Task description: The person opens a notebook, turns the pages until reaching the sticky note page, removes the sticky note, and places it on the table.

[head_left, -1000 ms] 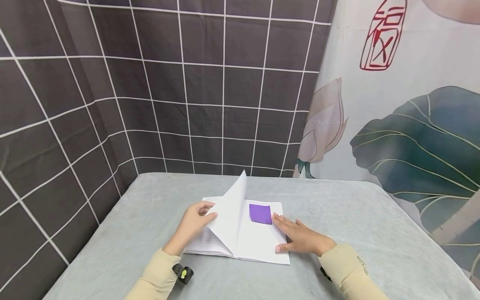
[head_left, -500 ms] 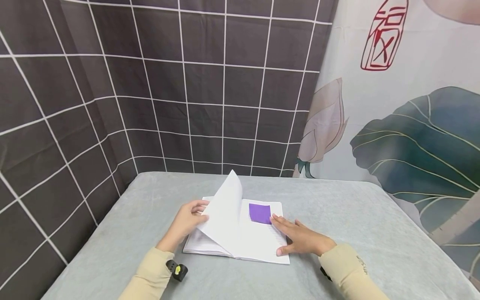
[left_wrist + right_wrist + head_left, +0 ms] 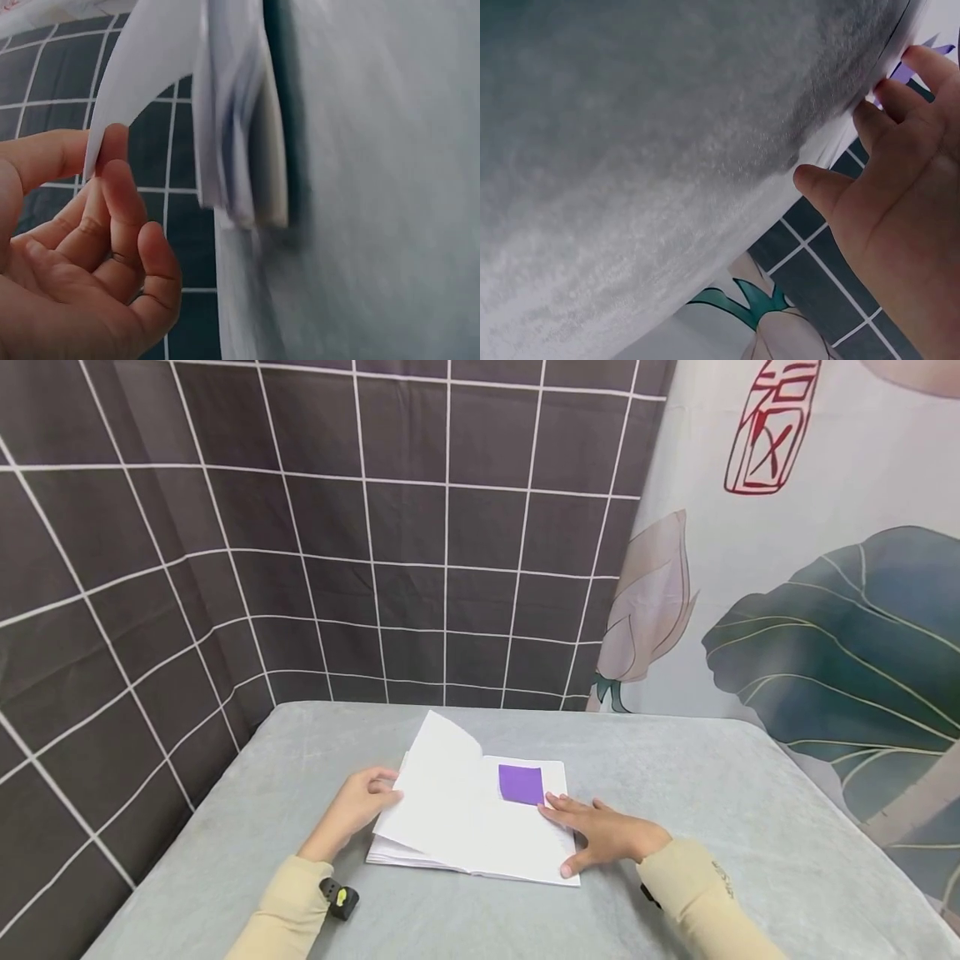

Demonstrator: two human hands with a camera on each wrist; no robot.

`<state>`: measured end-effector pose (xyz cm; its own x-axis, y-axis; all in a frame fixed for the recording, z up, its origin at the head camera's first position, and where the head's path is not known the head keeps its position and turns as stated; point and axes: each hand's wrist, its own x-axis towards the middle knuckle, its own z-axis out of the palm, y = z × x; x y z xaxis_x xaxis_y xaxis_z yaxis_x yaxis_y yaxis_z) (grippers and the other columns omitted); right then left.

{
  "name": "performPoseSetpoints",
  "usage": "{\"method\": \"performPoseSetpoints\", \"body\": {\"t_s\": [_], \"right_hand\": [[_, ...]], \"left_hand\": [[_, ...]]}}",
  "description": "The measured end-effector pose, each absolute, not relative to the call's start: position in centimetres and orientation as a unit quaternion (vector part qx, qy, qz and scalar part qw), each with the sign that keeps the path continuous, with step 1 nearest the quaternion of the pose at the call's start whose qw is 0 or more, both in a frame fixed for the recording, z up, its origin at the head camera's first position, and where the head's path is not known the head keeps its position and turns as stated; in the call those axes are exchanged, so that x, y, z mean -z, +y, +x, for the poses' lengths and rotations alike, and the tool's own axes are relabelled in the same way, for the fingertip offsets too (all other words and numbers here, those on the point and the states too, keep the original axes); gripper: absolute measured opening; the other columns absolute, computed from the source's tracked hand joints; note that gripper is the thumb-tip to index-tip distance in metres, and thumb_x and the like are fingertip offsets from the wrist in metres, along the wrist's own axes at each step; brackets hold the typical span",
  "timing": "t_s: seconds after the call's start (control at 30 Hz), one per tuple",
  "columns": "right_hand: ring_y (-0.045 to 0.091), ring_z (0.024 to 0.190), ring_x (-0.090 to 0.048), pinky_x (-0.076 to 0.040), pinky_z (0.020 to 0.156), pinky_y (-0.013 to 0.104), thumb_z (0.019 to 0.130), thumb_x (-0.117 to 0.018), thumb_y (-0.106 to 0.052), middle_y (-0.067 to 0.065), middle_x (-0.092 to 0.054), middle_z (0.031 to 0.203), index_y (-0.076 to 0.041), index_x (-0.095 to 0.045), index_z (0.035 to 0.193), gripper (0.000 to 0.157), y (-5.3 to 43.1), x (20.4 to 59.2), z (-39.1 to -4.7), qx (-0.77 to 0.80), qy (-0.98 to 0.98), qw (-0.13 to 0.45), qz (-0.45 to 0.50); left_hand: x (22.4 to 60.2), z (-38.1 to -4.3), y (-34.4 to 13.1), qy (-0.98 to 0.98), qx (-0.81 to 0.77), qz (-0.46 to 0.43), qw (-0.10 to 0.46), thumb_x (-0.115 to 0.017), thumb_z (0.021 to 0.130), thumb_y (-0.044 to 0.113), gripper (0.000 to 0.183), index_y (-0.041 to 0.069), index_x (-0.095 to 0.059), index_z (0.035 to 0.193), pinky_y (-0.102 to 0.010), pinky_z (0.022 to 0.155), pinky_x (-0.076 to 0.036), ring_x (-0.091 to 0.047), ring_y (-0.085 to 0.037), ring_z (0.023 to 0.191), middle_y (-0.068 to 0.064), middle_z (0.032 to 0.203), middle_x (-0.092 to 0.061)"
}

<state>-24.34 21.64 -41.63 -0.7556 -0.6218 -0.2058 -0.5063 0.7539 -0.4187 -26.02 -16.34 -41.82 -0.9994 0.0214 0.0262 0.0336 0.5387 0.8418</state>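
Observation:
An open notebook lies on the table, with a purple sticky note on the upper part of its right page. My left hand pinches the outer edge of a raised page, which curves over the left half of the notebook. In the left wrist view, the page's edge sits between thumb and fingers, apart from the stack of sheets. My right hand rests with spread, fairly straight fingers on the right page's outer edge, fingertips beside the sticky note.
A grey cloth covers the table. Behind it hangs a dark curtain with a white grid, and to the right a pale curtain printed with lotus shapes.
My left hand has moved left and slightly down, carrying the page over from near upright to low above the left half. My right hand has stayed almost in place.

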Motion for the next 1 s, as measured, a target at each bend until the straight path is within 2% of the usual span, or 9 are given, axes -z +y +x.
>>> {"method": "performPoseSetpoints", "body": {"t_s": [0.33,0.6,1.0], "right_hand": [[0.040,0.145,-0.018,-0.011,0.109,0.068,0.070,-0.077,-0.048,0.018,-0.019,0.158,-0.006,-0.030,0.150,0.101,21.7,41.5,-24.7,0.169,0.919,0.187,-0.303],[0.040,0.145,-0.018,-0.011,0.109,0.067,0.068,-0.078,-0.046,0.019,-0.019,0.158,-0.005,-0.030,0.150,0.103,21.6,41.4,-24.6,0.169,0.918,0.188,-0.305],[0.040,0.145,-0.017,-0.011,0.110,0.067,0.068,-0.077,-0.045,0.019,-0.018,0.159,-0.005,-0.030,0.150,0.103,21.6,41.5,-24.6,0.173,0.918,0.187,-0.304]], "left_hand": [[42.3,-26.0,-17.3,-0.894,0.448,-0.015,-0.025,-0.068,0.080,0.009,0.037,-0.005,-0.061,0.113,-0.037,0.075,-0.050,-0.064,-0.020,0.081,-0.011,0.086,-0.070],[42.2,-25.9,-17.4,-0.901,0.431,-0.023,-0.045,-0.069,0.078,0.008,0.042,-0.009,-0.059,0.114,-0.037,0.072,-0.051,-0.064,-0.021,0.079,-0.012,0.085,-0.069],[42.7,-26.2,-17.6,-0.913,0.401,-0.015,-0.066,-0.068,0.079,0.009,0.044,-0.009,-0.057,0.117,-0.038,0.069,-0.050,-0.063,-0.022,0.079,-0.012,0.087,-0.068]]}}
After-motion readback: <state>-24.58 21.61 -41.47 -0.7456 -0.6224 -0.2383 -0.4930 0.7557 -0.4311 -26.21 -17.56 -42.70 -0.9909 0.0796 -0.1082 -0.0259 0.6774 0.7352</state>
